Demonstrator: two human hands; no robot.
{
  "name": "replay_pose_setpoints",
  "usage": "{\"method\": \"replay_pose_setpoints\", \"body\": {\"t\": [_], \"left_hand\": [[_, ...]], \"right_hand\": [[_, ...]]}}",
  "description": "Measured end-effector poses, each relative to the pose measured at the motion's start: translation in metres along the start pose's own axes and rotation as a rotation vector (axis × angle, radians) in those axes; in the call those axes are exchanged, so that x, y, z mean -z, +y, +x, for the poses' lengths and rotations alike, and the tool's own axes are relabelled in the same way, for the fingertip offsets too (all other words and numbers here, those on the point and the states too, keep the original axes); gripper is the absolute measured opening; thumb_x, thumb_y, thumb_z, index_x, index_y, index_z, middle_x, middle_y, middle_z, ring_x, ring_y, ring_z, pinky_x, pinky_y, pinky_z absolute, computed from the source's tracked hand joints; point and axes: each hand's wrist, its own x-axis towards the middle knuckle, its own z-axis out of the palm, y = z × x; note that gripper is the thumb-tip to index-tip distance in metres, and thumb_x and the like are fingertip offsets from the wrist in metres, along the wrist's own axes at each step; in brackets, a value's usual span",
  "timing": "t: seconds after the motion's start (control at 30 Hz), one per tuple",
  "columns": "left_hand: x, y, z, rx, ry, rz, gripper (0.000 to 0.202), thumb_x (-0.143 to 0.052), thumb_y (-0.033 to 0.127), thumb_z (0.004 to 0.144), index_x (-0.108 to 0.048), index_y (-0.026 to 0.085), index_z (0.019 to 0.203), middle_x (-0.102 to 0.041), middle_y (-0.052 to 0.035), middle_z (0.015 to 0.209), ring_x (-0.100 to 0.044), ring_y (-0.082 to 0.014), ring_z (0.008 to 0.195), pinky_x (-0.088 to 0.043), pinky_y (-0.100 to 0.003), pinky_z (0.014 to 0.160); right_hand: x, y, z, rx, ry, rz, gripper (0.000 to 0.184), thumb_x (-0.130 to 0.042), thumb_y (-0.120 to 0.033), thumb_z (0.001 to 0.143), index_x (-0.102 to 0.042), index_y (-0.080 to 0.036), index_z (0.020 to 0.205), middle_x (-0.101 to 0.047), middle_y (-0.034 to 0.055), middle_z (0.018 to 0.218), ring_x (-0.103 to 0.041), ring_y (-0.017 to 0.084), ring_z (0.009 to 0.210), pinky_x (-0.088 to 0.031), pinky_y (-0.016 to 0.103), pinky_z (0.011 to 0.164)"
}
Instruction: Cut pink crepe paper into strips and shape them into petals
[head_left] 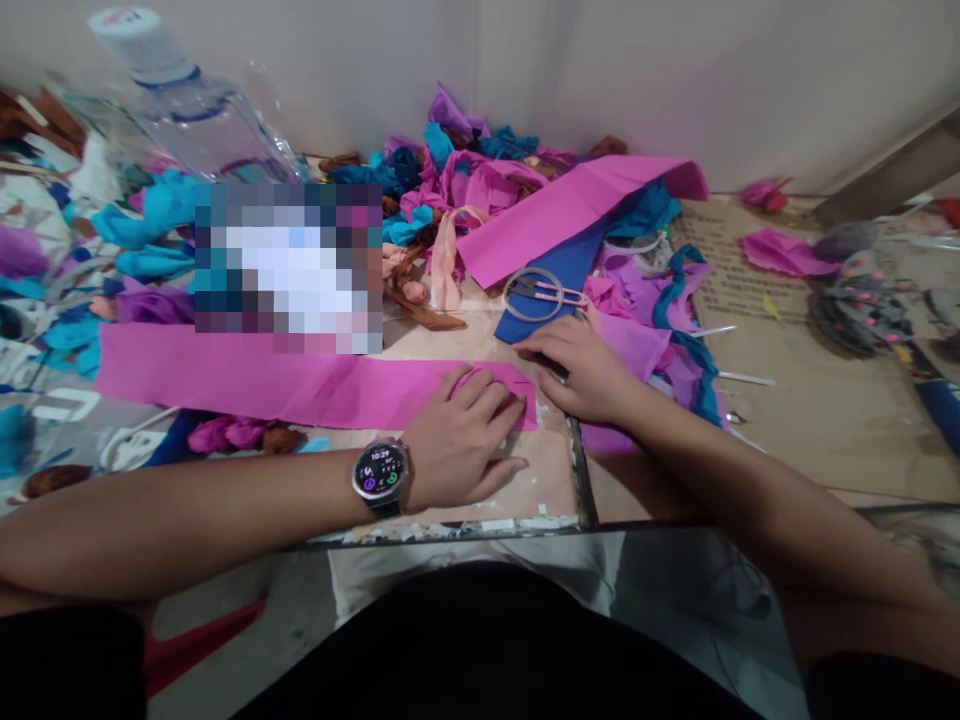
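My left hand (469, 430) lies flat, palm down, on the right part of a long pink paper strip (195, 370). Its fingers are spread a little. A short dark line shows near the strip's right end. My right hand (592, 370) rests just right of that end, fingers curled inward with the thumb under the index finger. What lies between them is dark and hidden. Beyond its fingertips, a round grey ring (533, 294) and thin metal loops lie on blue paper (551, 322). A second pink strip (570, 215) overlaps the blue paper.
Crumpled coloured paper scraps (487, 180) pile along the wall. A clear bottle (202, 115) with a white cap stands at the back left, near a blurred-out patch. Brown cardboard (795, 400) covers the right side, with a dark pincushion-like bundle (859, 310) on it.
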Motion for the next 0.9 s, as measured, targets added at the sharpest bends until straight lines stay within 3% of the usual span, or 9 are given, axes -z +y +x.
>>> {"method": "replay_pose_setpoints", "body": {"t": [0.27,0.9], "left_hand": [[-0.0009,0.0001,-0.0005,-0.033,0.019,0.012,0.065,-0.049,0.058,0.106,-0.064,0.009,0.145,-0.067,-0.0188,0.127,-0.057,-0.0387,0.123,-0.041,-0.06,0.112],[-0.0019,-0.0008,0.0008,-0.03,0.03,-0.012,0.061,-0.051,0.057,0.105,-0.064,0.012,0.144,-0.065,-0.0184,0.134,-0.056,-0.0387,0.124,-0.043,-0.058,0.109]], "right_hand": [[-0.0004,0.0034,-0.0003,0.052,-0.056,-0.023,0.025,-0.063,-0.02,0.099,-0.077,-0.018,0.12,-0.075,0.014,0.111,-0.066,0.03,0.105,-0.054,0.052,0.097],[-0.0031,0.0068,-0.0024,0.052,-0.057,-0.033,0.026,-0.067,-0.029,0.101,-0.078,-0.019,0.122,-0.073,0.0142,0.112,-0.065,0.031,0.105,-0.053,0.053,0.095]]}}
